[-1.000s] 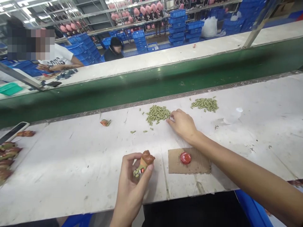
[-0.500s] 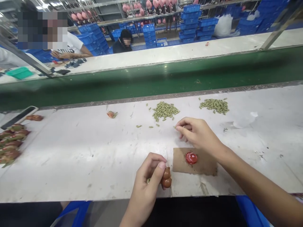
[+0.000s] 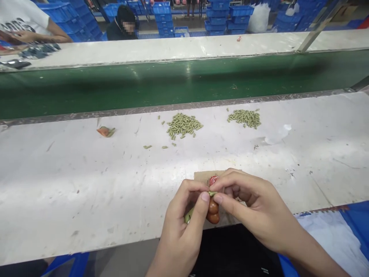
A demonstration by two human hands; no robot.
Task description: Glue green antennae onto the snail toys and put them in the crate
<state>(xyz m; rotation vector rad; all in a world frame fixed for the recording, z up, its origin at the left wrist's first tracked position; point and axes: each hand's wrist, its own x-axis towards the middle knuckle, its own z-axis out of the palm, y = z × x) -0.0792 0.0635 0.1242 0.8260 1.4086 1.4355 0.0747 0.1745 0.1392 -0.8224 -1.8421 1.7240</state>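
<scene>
My left hand (image 3: 187, 219) is closed around a small glossy brown figure (image 3: 213, 211) with rounded lobes; a green part of it shows under the fingers. Between thumb and forefinger, my right hand (image 3: 250, 204) pinches a small green peg-like piece (image 3: 212, 193), held against the figure's upper end. The fingertips of both hands meet there, so the exact contact is hidden. Just behind them, a red round cap-like thing (image 3: 213, 180) sits on a piece of brown cardboard (image 3: 201, 176), both partly covered by my hands.
Two piles of green pieces, a left pile (image 3: 184, 125) and a right pile (image 3: 245, 118), lie on the white table (image 3: 86, 192). An orange-and-green piece (image 3: 106, 131) lies farther left. Beyond runs a green belt (image 3: 173, 82); people sit across it near stacked blue crates (image 3: 164, 19).
My right hand has come from beside the left pile down to my left hand, bringing a green piece to the brown figure. The camera view has shifted, and the phone at left is out of sight.
</scene>
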